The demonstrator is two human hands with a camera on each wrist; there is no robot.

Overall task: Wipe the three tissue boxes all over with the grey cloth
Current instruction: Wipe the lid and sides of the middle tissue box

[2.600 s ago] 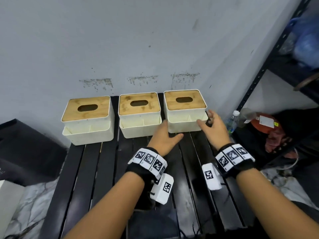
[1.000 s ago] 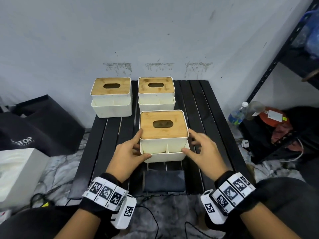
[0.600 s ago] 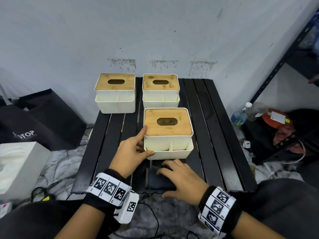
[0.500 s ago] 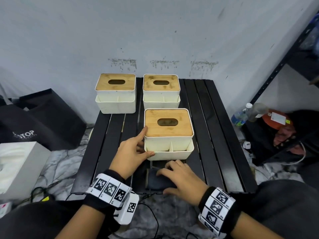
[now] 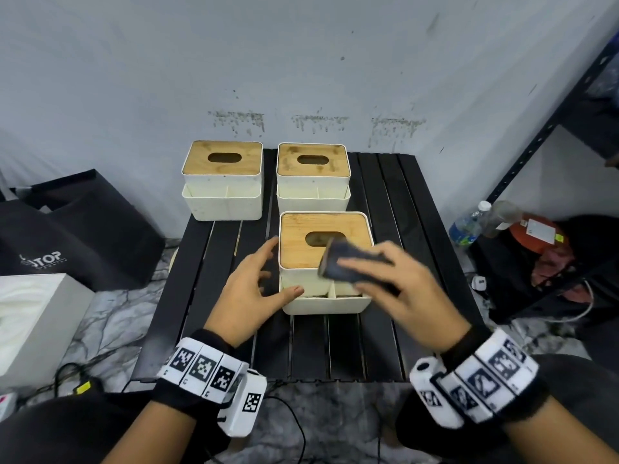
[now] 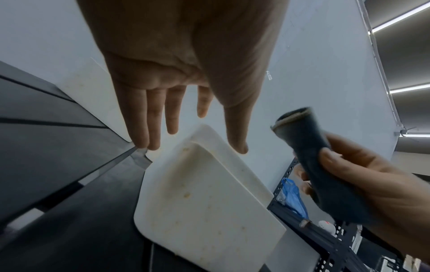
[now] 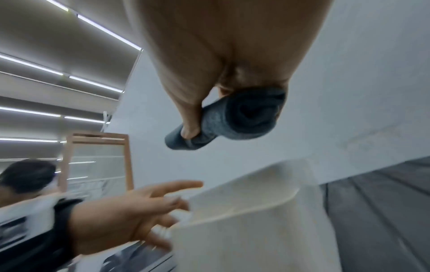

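While left hand [image 5: 249,289] spreads, right hand [image 5: 402,289] clutches grey cloth [image 5: 348,266].

The three tissue boxes share one make: the near box [image 5: 321,296] has a matt, cream-white plastic body, smooth but faintly speckled, and a lid [image 5: 301,242] of pale wood with fine straight grain and a dull finish. The left rear box [image 5: 222,202] and right rear box [image 5: 313,195] look the same. The grey cloth [image 5: 351,266] is soft, fuzzy fabric, dark and matt, with a stitched hem showing at its rolled end. The table [image 5: 214,262] is made of black slats with a slight sheen. The wall [image 5: 301,61] behind is rough, matt painted plaster with scuffed patches.
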